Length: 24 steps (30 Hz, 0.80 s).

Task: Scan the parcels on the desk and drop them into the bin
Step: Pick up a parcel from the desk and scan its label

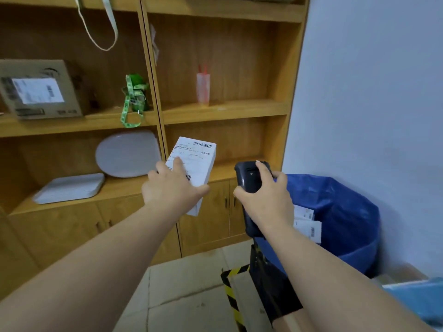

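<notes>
**While parcel held up for scan: risks, orientation**

Left hand grips white parcel by its lower half, in the air left of blue bin. Right hand wraps scanner, just right of parcel.

Risks: thumb over label blocking lower barcode; release here missing bin, parcel dropping to floor.

Long axis near-upright, top tilted slightly right; label faces near.

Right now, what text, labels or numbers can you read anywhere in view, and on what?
No text is legible here.
Parcel in the left hand: label with barcodes and printed lines, too small to read.
Cardboard box on the shelf: shipping label and printing, blurred.
Parcels in the bin: barcode labels, too small to read.
Green strap: pattern or print, not readable.
Scanner in the right hand: no visible text.
</notes>
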Each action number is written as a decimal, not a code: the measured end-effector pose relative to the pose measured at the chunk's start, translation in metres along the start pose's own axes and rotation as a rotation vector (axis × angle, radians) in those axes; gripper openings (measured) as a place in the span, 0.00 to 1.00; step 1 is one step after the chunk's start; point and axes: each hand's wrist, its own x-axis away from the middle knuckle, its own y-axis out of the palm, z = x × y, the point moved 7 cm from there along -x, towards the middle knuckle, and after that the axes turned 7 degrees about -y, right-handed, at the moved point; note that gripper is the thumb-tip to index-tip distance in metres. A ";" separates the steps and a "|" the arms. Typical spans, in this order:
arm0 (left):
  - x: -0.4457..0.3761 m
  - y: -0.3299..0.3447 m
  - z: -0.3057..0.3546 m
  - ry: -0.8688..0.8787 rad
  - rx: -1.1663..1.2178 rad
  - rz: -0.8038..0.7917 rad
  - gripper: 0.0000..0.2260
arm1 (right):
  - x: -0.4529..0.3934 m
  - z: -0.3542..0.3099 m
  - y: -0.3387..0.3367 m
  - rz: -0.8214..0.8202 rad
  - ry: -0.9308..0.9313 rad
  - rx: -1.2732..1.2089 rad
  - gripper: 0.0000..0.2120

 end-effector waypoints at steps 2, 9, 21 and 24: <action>-0.028 0.016 0.013 -0.001 0.010 -0.001 0.42 | -0.032 0.010 0.021 -0.007 -0.007 -0.009 0.37; -0.109 0.056 0.061 -0.015 0.039 -0.030 0.41 | -0.135 0.039 0.073 -0.048 -0.006 -0.041 0.38; -0.217 0.145 0.199 0.153 0.047 -0.146 0.43 | -0.238 0.164 0.058 0.065 0.226 0.086 0.36; -0.241 0.173 0.258 0.272 0.071 -0.210 0.43 | -0.256 0.204 0.041 0.167 0.315 0.126 0.34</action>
